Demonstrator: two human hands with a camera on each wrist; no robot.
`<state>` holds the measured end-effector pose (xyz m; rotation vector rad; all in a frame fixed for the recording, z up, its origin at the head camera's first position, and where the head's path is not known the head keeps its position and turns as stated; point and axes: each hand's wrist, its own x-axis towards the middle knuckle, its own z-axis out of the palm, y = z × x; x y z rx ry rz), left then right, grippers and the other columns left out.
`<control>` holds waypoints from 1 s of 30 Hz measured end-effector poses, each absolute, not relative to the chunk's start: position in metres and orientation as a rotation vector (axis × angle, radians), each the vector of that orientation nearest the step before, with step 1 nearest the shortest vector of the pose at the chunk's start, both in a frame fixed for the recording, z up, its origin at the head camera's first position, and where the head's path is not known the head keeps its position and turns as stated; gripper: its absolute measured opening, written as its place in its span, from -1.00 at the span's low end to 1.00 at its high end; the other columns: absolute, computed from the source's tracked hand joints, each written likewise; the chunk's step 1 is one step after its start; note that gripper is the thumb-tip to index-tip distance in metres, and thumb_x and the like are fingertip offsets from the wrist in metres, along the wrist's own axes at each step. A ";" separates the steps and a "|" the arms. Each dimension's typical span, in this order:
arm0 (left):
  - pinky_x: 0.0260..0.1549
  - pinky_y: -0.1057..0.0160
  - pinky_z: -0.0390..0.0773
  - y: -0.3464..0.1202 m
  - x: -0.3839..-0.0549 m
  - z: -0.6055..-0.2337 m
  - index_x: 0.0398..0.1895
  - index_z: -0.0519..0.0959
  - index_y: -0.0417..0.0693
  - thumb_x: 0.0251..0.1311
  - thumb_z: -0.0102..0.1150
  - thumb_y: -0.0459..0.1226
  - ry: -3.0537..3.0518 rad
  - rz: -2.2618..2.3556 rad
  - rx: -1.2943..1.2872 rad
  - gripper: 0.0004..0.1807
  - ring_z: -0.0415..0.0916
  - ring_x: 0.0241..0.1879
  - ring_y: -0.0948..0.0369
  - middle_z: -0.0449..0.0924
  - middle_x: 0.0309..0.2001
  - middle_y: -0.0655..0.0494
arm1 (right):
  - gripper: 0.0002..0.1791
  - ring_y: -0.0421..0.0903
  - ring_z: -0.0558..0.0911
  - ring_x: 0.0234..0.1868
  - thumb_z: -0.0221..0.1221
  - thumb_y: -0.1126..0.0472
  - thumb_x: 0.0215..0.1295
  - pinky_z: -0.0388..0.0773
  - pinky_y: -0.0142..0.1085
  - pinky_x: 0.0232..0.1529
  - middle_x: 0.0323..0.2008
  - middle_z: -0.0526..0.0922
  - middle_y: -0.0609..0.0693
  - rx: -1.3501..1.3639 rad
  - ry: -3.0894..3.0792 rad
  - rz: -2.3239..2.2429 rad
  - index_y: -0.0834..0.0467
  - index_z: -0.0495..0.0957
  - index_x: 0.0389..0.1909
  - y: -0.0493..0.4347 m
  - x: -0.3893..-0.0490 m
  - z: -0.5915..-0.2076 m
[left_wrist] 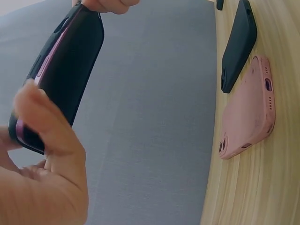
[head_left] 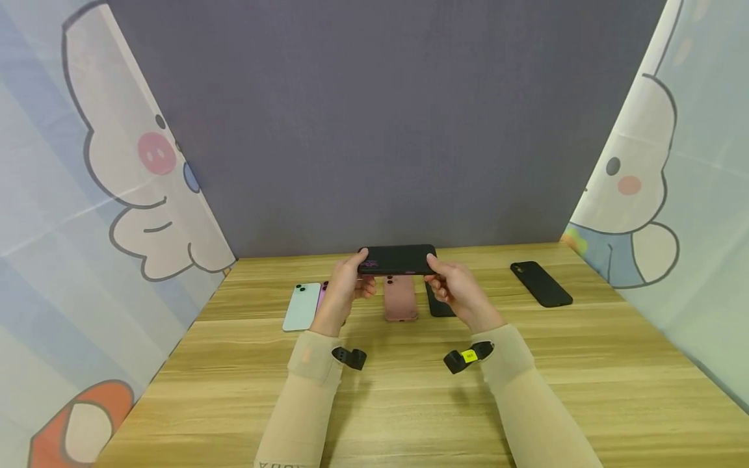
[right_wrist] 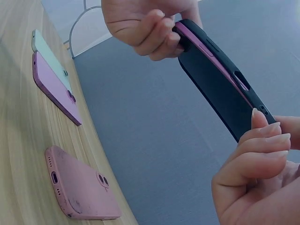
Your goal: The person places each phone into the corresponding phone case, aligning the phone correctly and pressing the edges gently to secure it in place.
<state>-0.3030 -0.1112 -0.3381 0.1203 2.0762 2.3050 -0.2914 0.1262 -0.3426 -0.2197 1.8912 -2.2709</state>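
A person is holding a black case [head_left: 404, 257] up off the table [head_left: 409, 403], above the far end of the pink phone [head_left: 400, 302], with a purple-edged phone [right_wrist: 200, 44] sitting inside it and showing a strip of purple along its side. The left hand [head_left: 346, 286] is gripping the end that is lying left of the pink phone, its thumb resting by the camera opening and its fingers curling underneath; the right hand [head_left: 459, 289] is pinching the opposite end, right of the pink phone, thumb on top and fingers bent below. Whether the rim is fully seated, or is going on or coming off, the pictures are not telling. Working the edge well probably means keeping both thumbs near the corners, dealing with one corner at a time and flexing the rim rather than bending the phone; fingertips are best staying light on the dark face. Left of the pink phone, a lilac phone [right_wrist: 55, 89] and a pale green phone [head_left: 301, 307] are lying together; just right of it a dark piece [head_left: 440, 303] is resting, and well to its right another black case [head_left: 541, 284].
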 end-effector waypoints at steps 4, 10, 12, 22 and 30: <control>-0.64 0.29 0.32 -0.112 -0.302 -0.339 -0.30 0.62 -0.13 0.45 0.04 0.15 2.147 2.218 0.115 -0.48 0.30 -0.75 0.25 0.42 -0.70 0.12 | -0.50 -0.24 0.26 -0.69 0.06 -0.07 0.57 0.19 -0.43 -0.60 -0.65 0.36 -0.10 -0.221 1.881 -2.281 0.11 0.52 -0.57 0.127 -0.291 -0.343; -0.77 0.33 0.07 -0.114 -0.302 -0.342 -0.43 0.57 -0.09 0.41 0.07 0.21 2.181 2.187 0.133 -0.44 0.01 -0.82 0.29 0.21 -0.78 0.19 | -0.50 -0.24 0.26 -0.70 0.06 -0.07 0.57 0.19 -0.43 -0.61 -0.66 0.37 -0.10 -0.210 1.875 -2.290 0.12 0.53 -0.58 0.127 -0.290 -0.343; -0.79 0.32 0.03 -0.114 -0.302 -0.343 -0.52 0.55 -0.05 0.40 0.08 0.23 2.187 2.194 0.160 -0.42 -0.06 -0.83 0.29 0.16 -0.80 0.19 | -0.50 -0.23 0.26 -0.70 0.06 -0.07 0.57 0.19 -0.43 -0.62 -0.66 0.37 -0.10 -0.209 1.871 -2.296 0.13 0.53 -0.57 0.127 -0.291 -0.343; -0.80 0.34 -0.01 -0.114 -0.302 -0.343 -0.45 0.63 -0.08 0.38 0.11 0.23 2.144 2.247 0.236 -0.42 -0.11 -0.83 0.30 0.11 -0.80 0.21 | -0.48 -0.24 0.26 -0.71 0.08 -0.06 0.56 0.18 -0.43 -0.63 -0.68 0.37 -0.10 -0.188 1.838 -2.322 0.10 0.54 -0.62 0.129 -0.291 -0.343; -0.79 0.35 -0.01 -0.114 -0.302 -0.341 -0.42 0.63 -0.14 0.40 0.09 0.22 2.182 2.206 0.222 -0.41 -0.12 -0.83 0.32 0.11 -0.80 0.23 | -0.47 -0.23 0.26 -0.70 0.07 -0.08 0.56 0.18 -0.42 -0.61 -0.67 0.37 -0.11 -0.193 1.862 -2.308 0.09 0.55 -0.62 0.129 -0.291 -0.342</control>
